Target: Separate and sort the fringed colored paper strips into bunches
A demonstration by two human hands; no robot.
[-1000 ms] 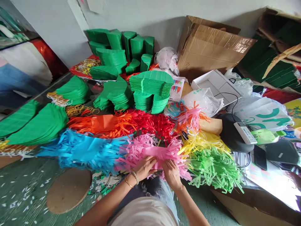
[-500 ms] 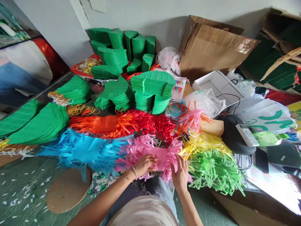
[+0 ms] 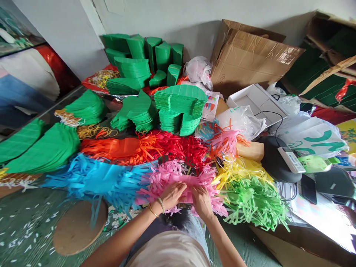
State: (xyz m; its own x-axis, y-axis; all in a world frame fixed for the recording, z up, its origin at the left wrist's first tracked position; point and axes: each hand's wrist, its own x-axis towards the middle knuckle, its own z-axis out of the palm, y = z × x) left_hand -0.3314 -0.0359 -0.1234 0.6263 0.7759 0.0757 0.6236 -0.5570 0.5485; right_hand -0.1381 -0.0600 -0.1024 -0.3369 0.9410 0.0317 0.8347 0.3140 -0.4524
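Pink fringed strips [image 3: 169, 172] lie in a pile at the table's front edge, right before my body. My left hand [image 3: 174, 194], with bracelets on the wrist, has its fingers closed on the near part of the pink pile. Close beside it on the right, my right hand [image 3: 201, 200] grips the pink material too, fingers bent down into it. Blue fringe [image 3: 102, 178] spreads to the left of the pink, and light green fringe [image 3: 256, 204] and yellow fringe [image 3: 239, 172] to its right. Red fringe [image 3: 178, 146] and orange fringe [image 3: 114, 148] lie behind.
Stacks of green cut pieces [image 3: 178, 100] cover the back and left of the table. Further right are a white open box [image 3: 257, 100], a cardboard box [image 3: 247, 55], plastic bags [image 3: 317, 135] and a power strip [image 3: 291, 159]. A round stool [image 3: 79, 230] stands at lower left.
My right hand has moved left toward my left hand and closed on the pink material. The flat pink part between my hands now shows as a narrower band.
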